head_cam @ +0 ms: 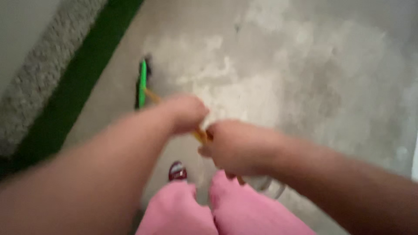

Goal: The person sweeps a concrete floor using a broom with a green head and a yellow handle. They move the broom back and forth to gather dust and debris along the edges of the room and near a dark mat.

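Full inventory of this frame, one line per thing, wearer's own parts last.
Broom handle: one, yellowish wood, runs from both hands toward the upper left.
Broom head: one, bright green with dark bristles, on the floor at upper left.
Concrete floor: one, grey with pale patches, fills most of the view.
Green strip: one, dark green, along the floor's left edge.
Speckled ledge: one, grey-white, far left beyond the strip.
Shoe: one visible, dark red, below the hands.
Trousers: pink, bottom centre.
Left hand: closed on the handle, blurred.
Right hand: closed on the handle, nearer the body.
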